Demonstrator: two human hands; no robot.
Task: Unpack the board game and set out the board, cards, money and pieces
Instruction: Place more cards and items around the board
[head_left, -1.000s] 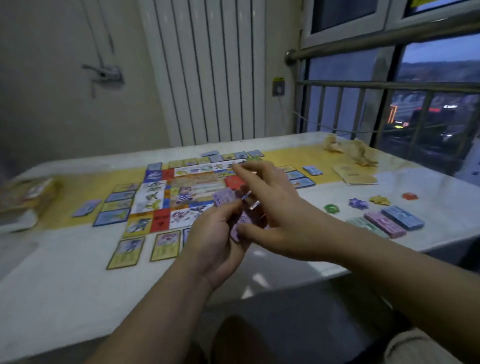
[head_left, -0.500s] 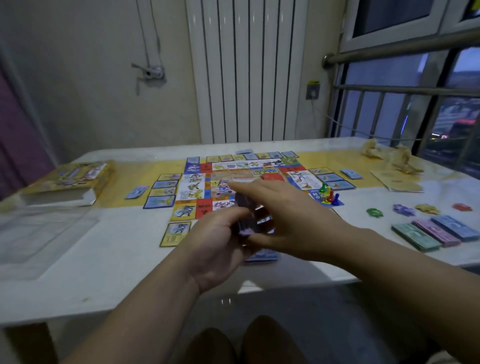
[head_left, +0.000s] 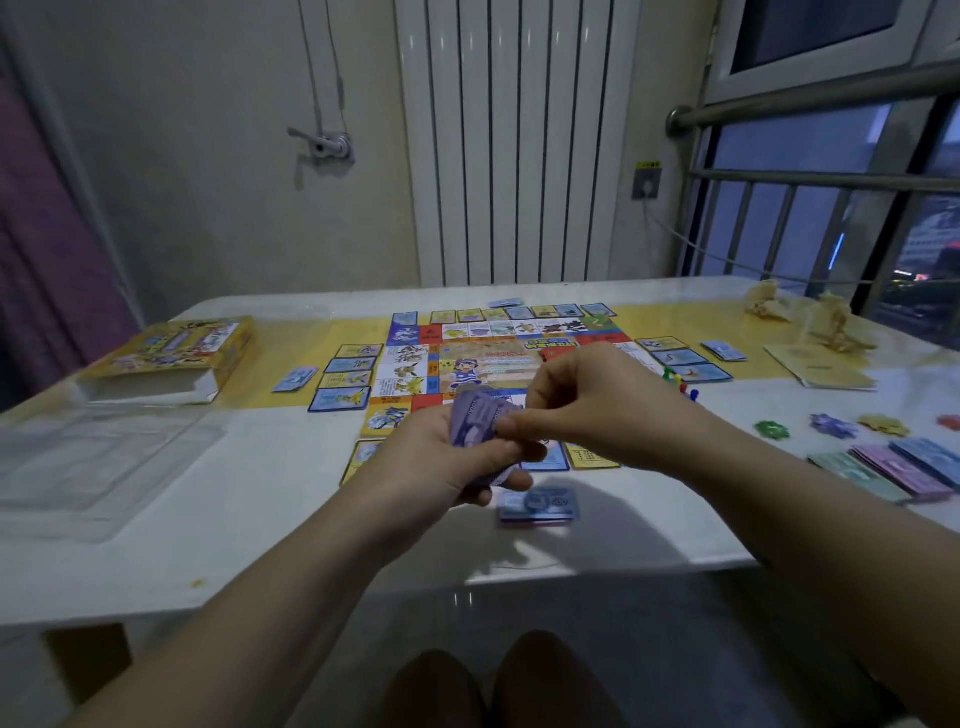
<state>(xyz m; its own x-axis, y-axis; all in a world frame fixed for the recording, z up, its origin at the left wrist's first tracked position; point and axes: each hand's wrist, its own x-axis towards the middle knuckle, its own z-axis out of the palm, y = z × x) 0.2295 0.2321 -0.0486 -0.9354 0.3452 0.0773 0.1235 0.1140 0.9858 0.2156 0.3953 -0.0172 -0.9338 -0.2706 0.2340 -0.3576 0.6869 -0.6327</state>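
Purple banknotes (head_left: 478, 428), a small sheaf, are held above the near part of the white table (head_left: 234, 545). The sheaf is gripped by the curled fingers and thumb of the left hand (head_left: 436, 467), and its right end is pinched between thumb and forefinger of the right hand (head_left: 587, 410). At 12 o'clock from the hands the game board (head_left: 493, 358) is laid flat, with rows of cards (head_left: 345, 382) set along its edges. At 5 o'clock, just beside the hands, a blue-faced stack (head_left: 540, 505) lies on the table; whether it is notes or cards cannot be told. At 3 o'clock three money stacks (head_left: 893, 465), green, pink and blue, are ranged side by side, with small coloured tokens (head_left: 772, 429) in a row just beyond them. Coloured pawns (head_left: 675, 376) are grouped at 2 o'clock by the board's right edge, and a yellow booklet (head_left: 821, 366) and crumpled wrapping (head_left: 815, 325) are placed farther out. A yellow game box (head_left: 171, 353) is set at 10 o'clock, and a clear plastic tray (head_left: 98, 457) at 9 o'clock.
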